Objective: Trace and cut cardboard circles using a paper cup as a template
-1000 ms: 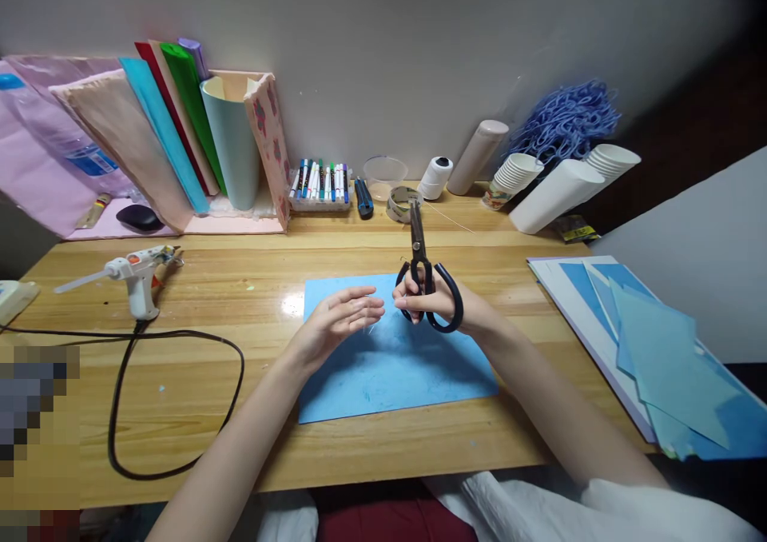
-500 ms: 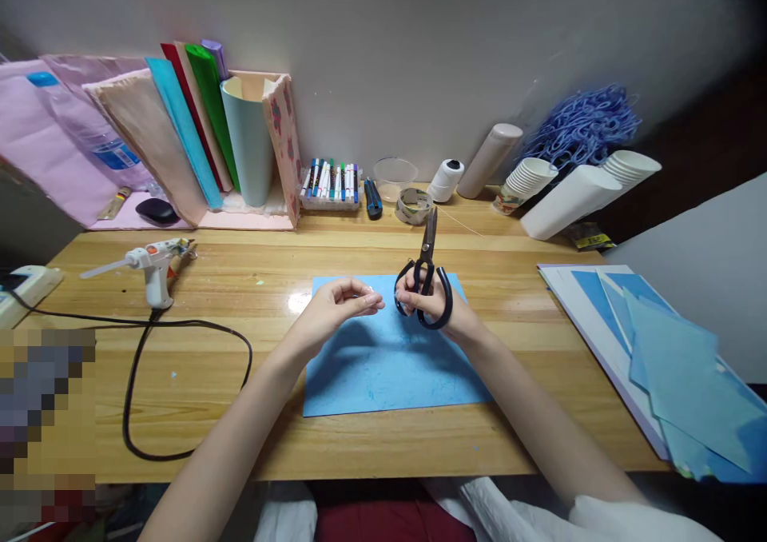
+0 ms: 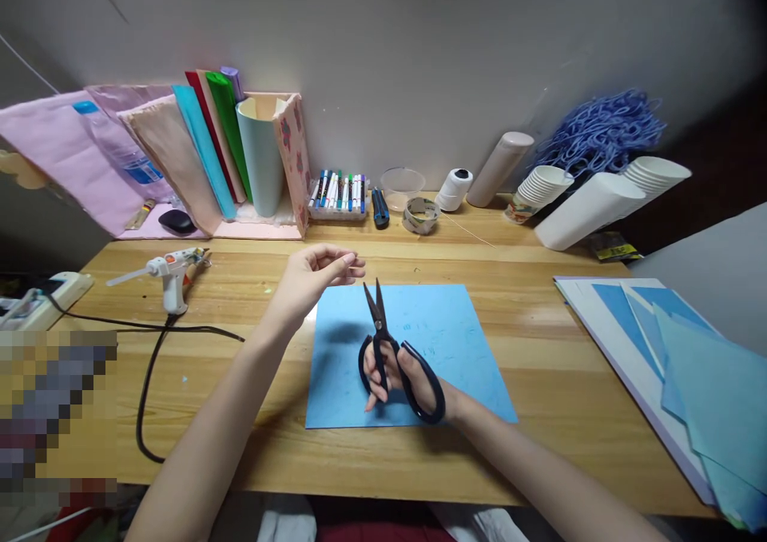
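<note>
Scissors (image 3: pixel 379 326) are what I see from my remote seat, held by their black handles in the right hand (image 3: pixel 392 366) above the blue sheet (image 3: pixel 455 358), blades parted and pointing toward eleven o'clock. At ten o'clock from them, the left hand (image 3: pixel 308 282) has its thumb near curled fingers; I cannot tell whether it holds anything. The tape roll (image 3: pixel 420 225) lies at one o'clock, the glue gun (image 3: pixel 173 290) at nine.
</note>
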The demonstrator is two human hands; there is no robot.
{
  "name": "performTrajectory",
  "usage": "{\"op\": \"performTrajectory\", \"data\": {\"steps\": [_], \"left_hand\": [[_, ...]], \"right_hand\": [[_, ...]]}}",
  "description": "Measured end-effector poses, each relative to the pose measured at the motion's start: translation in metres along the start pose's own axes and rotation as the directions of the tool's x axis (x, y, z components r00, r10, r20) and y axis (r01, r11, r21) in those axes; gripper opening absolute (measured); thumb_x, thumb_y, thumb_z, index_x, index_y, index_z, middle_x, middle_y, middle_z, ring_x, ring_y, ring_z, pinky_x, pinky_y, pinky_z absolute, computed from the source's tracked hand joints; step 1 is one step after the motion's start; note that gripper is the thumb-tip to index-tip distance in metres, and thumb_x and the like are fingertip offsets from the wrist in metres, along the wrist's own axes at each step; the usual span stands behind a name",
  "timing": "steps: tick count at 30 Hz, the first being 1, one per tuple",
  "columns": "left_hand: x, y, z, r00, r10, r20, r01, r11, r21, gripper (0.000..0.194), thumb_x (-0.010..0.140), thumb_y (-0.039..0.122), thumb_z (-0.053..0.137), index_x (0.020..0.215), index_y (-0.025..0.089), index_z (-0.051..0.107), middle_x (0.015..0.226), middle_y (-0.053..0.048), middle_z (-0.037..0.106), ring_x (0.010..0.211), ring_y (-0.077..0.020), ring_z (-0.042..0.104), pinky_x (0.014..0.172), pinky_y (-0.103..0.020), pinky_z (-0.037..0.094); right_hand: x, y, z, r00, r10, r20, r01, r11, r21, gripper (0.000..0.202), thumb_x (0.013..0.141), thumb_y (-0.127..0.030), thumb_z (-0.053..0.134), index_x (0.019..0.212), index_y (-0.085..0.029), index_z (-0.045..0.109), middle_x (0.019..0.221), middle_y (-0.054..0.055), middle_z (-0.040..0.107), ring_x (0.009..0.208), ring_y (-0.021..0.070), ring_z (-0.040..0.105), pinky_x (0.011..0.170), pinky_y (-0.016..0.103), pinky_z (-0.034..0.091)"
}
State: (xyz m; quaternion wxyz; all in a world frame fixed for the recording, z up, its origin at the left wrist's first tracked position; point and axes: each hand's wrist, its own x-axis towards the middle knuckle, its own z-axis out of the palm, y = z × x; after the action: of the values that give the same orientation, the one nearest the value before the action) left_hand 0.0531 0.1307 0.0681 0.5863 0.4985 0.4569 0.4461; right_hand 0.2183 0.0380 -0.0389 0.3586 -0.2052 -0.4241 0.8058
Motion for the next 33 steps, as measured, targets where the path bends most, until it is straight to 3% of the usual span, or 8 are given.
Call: {"op": "performTrajectory", "data": {"steps": [3,10,20,33], "left_hand": [[0.003,-0.001,0.002,1.0,0.007,-0.024,-0.007,1.0,0.01,0.035,0.067,0.039,0.076,0.085,0.011,0.066,0.088,-0.012,0.073,0.08,-0.022,0.07,0.077,-0.034,0.054],[0.003,-0.011,0.01,0.999,-0.031,-0.029,0.031,0.999,-0.007,0.039,0.063,0.041,0.079,0.084,0.011,0.066,0.086,-0.013,0.073,0.084,-0.024,0.07,0.08,-0.037,0.054],[0.007,-0.013,0.011,0.999,-0.005,-0.046,0.003,1.0,-0.03,0.035,0.067,0.038,0.076,0.086,0.01,0.066,0.086,-0.012,0.074,0.084,-0.0227,0.07,0.078,-0.034,0.055],[0.004,-0.022,0.015,0.999,-0.017,-0.028,0.015,0.999,-0.041,0.036,0.066,0.04,0.077,0.085,0.011,0.067,0.09,-0.013,0.073,0.088,-0.0231,0.069,0.075,-0.033,0.055]], "right_hand": [[-0.002,0.0,0.005,0.999,0.024,0.021,-0.024,1.0,-0.016,0.057,0.078,-0.073,0.045,0.085,-0.017,0.048,0.072,-0.003,0.041,0.053,0.0061,0.042,0.064,0.034,0.057],[0.005,-0.008,0.003,0.999,0.017,-0.049,-0.017,1.0,-0.001,0.063,0.07,-0.08,0.045,0.076,-0.017,0.046,0.064,-0.005,0.043,0.045,0.0049,0.042,0.053,0.031,0.057],[0.001,-0.008,0.0,0.998,0.014,-0.061,-0.018,0.998,-0.055,0.063,0.072,-0.079,0.044,0.078,-0.016,0.049,0.063,-0.005,0.044,0.044,0.0047,0.046,0.056,0.028,0.057],[0.008,-0.008,-0.006,0.991,-0.027,-0.131,0.018,0.997,-0.074,0.065,0.068,-0.081,0.045,0.073,-0.016,0.048,0.054,-0.007,0.046,0.037,0.0044,0.045,0.047,0.024,0.055]]}}
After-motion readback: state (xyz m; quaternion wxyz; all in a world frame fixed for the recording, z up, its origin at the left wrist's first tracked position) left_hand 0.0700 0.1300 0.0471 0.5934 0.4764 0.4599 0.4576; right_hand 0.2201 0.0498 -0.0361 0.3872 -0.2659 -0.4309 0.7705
